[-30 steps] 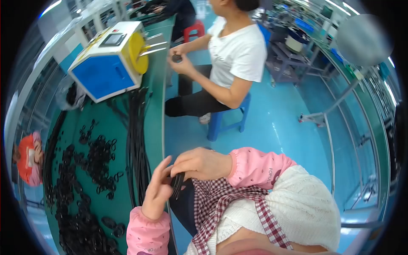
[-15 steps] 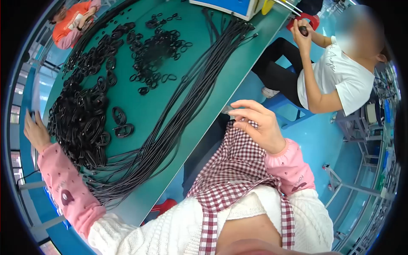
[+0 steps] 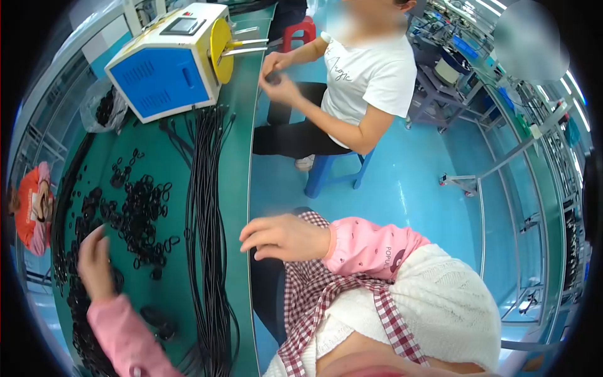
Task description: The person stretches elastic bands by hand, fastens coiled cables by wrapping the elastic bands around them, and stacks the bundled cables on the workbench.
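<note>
My left hand (image 3: 97, 267), a little smeared by motion, is over the heap of coiled black cables (image 3: 78, 314) at the left of the green table. Its fingers point up and look open, with nothing visible in them. My right hand (image 3: 286, 237) hovers at the table's near edge, palm down, fingers loosely bent and apart, holding nothing. Just past its fingertips lies a long bundle of straight black cables (image 3: 204, 207). Between the bundle and my left hand are a pile of small black rings (image 3: 141, 213) and a pair of coiled cables (image 3: 158, 322).
A blue and white machine (image 3: 164, 81) with a yellow disc stands on the green table (image 3: 242, 207). A clear bag (image 3: 103, 107) is beside it. One person in white (image 3: 370, 75) sits on a blue stool (image 3: 323, 173); another in orange (image 3: 28, 207) is across the table.
My view has swung toward the machine and the seated person, so the bundle now runs upright. My left hand has moved inward over the heap; my right hand is now near the table edge.
</note>
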Motion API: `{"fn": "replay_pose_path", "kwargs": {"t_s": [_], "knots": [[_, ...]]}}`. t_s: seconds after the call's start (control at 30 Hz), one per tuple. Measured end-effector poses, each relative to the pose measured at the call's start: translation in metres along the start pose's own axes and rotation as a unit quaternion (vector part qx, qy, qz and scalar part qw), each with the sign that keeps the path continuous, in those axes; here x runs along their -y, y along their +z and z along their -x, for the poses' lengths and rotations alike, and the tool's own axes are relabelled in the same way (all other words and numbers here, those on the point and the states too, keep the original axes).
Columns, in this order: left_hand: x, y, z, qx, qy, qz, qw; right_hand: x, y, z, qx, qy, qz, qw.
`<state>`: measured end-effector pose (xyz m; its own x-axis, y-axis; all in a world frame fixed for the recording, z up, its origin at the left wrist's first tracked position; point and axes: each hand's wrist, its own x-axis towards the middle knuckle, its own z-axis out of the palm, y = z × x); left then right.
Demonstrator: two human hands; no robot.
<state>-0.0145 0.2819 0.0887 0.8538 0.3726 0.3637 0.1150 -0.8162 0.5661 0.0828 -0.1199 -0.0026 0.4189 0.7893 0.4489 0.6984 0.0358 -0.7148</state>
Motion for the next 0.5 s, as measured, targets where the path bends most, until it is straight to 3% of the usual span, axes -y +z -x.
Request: {"fn": "replay_pose_path", "kwargs": {"t_s": [0.1,0.17,0.3,0.33,0.43,0.47,0.5], "knots": [[0.019,0.14,-0.053,0.049,0.227,-0.066,0.97,-0.002,-0.007,0.01,0.001,0.035,0.002,0.999],[0.05,0.201,-0.069,0.051,0.215,-0.099,0.97,-0.009,-0.02,0.021,-0.012,0.052,0.015,0.998],[0.057,0.214,-0.081,0.074,0.008,-0.018,0.997,-0.023,-0.033,0.035,-0.01,0.124,0.019,0.992],[0.051,0.215,-0.081,0.054,0.025,-0.051,0.997,-0.026,-0.034,0.034,-0.004,0.121,0.023,0.992],[0.048,0.208,-0.082,-0.014,0.199,-0.091,0.976,-0.028,-0.037,0.025,-0.017,0.079,0.033,0.996],[0.041,0.199,-0.085,-0.026,0.199,-0.007,0.98,-0.027,-0.032,0.019,-0.013,0.057,0.016,0.998],[0.053,0.193,-0.09,0.026,0.087,0.181,0.979,-0.024,-0.032,0.014,-0.011,0.055,0.018,0.998]]}}
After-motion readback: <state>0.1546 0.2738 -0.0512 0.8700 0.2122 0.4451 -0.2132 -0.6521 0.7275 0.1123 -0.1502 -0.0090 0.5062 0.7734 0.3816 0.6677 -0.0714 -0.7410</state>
